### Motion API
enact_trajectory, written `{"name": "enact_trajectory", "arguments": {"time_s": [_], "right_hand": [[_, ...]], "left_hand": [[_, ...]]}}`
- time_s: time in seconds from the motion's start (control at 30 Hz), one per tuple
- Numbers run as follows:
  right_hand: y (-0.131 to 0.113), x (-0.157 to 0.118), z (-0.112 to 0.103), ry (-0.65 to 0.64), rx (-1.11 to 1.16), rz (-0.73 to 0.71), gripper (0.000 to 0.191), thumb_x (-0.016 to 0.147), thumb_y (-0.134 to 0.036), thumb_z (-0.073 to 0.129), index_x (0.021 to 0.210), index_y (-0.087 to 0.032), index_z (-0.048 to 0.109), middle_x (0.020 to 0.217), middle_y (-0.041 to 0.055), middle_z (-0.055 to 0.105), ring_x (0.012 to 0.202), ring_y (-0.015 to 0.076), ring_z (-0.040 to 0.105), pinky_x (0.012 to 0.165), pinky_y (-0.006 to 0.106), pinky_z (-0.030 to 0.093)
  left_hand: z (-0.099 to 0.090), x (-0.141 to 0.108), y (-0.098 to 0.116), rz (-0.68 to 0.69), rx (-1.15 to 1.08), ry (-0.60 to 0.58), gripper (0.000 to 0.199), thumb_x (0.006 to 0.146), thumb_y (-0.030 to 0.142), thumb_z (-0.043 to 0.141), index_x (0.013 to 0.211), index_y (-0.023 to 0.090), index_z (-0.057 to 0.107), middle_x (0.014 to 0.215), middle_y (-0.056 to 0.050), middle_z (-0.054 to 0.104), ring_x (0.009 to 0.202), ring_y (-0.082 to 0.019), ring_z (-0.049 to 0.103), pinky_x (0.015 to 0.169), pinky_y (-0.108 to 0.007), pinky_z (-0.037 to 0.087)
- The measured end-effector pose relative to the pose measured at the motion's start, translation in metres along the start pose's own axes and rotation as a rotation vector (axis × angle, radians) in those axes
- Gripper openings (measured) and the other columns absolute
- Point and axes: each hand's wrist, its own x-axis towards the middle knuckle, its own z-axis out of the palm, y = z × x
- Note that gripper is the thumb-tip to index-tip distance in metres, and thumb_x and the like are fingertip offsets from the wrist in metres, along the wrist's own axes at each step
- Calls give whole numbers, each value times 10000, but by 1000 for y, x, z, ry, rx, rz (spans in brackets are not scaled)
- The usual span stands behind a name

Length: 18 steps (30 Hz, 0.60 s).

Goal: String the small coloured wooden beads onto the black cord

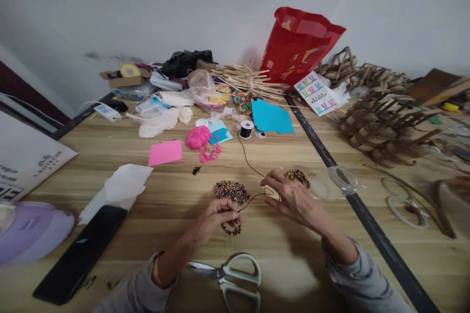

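Note:
A small ring of colourful beads [232,230] hangs from my left hand [216,217], whose thumb and fingers are pinched together on it. Black cord [251,161] runs from a spool [246,129] to my right hand [293,200], loops about its curved fingers and continues to the beads at my left fingertips. Thumb and index finger of the right hand stand a little apart, with the cord at them. A pile of mixed beads [230,190] lies just beyond my left hand. More beads [297,177] sit behind my right hand, partly hidden by it.
White-handled scissors [240,276] lie near me, and a black phone-like slab [81,254] at left. Pink yarn [198,137], pink paper [165,152] and blue paper [272,116] lie farther back. Small woven baskets [370,127] crowd the right; a red bag [301,46] stands behind.

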Motion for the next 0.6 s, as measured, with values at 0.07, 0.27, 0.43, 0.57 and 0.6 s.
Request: {"name": "enact_trajectory", "arguments": {"time_s": [0.07,0.27,0.43,0.57,0.6], "right_hand": [[-8,1,8,11,113,-68,218,830,-178,571,1047,-192,548,1029,64,580,748,147,609,627,236,426],[-32,11,42,15,383,-223,108,865,-99,504,914,-180,554,878,43,601,792,149,592,697,236,457],[-34,14,55,3,443,-199,82,885,-135,505,868,-176,573,801,22,605,726,132,575,646,216,441],[-32,15,58,-21,507,-163,67,872,-130,534,865,-162,592,758,13,615,687,120,573,623,202,429],[-32,15,58,-29,518,-153,66,871,-130,536,869,-162,594,755,10,618,679,117,572,618,199,426]], "left_hand": [[0,0,-1,17,13,8,233,646,310,732,655,114,606,606,-28,647,531,-101,567,545,-204,443],[-1,1,-4,58,35,20,222,668,309,724,679,115,617,626,-33,654,559,-113,581,568,-210,449],[-4,2,-5,77,42,31,224,665,319,723,676,115,631,610,-24,645,548,-113,575,563,-210,445],[-5,3,-6,70,40,24,208,672,306,714,685,115,635,633,-29,658,551,-113,577,567,-213,449],[-5,3,-6,68,41,22,206,676,305,710,689,114,635,643,-32,663,555,-114,579,570,-215,451]]}}
